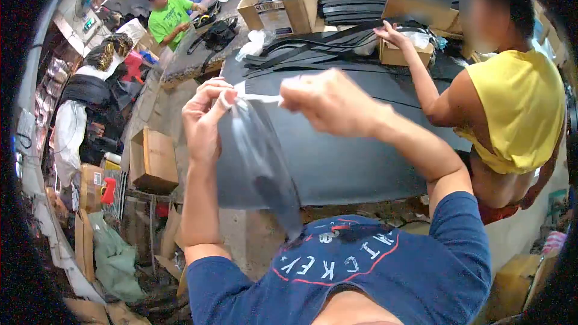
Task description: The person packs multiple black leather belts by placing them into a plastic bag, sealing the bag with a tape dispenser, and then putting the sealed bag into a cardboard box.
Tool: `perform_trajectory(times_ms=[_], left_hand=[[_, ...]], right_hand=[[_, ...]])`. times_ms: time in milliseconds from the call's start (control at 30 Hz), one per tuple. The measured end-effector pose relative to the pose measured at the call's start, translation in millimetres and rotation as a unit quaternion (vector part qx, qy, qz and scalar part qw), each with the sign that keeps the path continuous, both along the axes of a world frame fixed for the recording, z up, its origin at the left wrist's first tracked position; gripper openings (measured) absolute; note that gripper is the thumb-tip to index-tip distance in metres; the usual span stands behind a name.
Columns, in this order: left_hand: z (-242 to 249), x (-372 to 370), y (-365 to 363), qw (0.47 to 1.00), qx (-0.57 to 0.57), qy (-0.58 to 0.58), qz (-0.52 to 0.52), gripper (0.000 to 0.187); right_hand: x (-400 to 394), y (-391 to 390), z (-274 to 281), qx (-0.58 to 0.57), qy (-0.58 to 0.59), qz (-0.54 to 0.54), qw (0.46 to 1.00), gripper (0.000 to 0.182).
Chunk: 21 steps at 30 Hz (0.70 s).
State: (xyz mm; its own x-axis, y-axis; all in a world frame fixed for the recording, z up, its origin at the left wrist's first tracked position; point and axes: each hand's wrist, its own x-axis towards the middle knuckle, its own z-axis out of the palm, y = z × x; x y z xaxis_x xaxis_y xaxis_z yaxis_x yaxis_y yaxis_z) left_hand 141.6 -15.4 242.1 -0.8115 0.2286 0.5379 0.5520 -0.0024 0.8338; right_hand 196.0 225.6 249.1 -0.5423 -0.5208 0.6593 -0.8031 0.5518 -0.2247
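Note:
A clear plastic bag [259, 150] with something dark inside hangs over the front of the black-topped table [349, 162], its lower end close to my shirt. My left hand [208, 108] pinches the gathered neck of the bag between thumb and fingers. A narrow white strip [264, 99] stretches taut from that neck to my right hand [331, 99], whose fingers are closed around its other end. Whether the strip is the bag's own twisted plastic or a separate tie, I cannot tell.
Black straps [319, 45] lie across the table's far side. An open carton [283, 9] of packed items stands behind them. At right, a person in a yellow top [518, 108] reaches toward a small box [406, 51]. Another person in green [168, 21] works at far left.

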Motion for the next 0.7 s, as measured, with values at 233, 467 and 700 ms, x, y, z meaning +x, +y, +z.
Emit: perform_trajectory(times_ms=[233, 467, 700], left_hand=[[-19, -69, 50, 0.988, -0.082, 0.131, -0.004, 0.001], [43, -66, 43, 0.972, -0.044, 0.208, -0.1, 0.005], [41, -114, -15, 0.931, 0.175, 0.075, -0.311, 0.017]], right_hand=[[2, -74, -68, -0.708, -0.529, 0.467, 0.034, 0.012], [-90, -148, -94, -0.538, -0.387, 0.71, 0.239, 0.021], [-130, -125, -43, -0.525, -0.269, 0.511, 0.625, 0.01]])
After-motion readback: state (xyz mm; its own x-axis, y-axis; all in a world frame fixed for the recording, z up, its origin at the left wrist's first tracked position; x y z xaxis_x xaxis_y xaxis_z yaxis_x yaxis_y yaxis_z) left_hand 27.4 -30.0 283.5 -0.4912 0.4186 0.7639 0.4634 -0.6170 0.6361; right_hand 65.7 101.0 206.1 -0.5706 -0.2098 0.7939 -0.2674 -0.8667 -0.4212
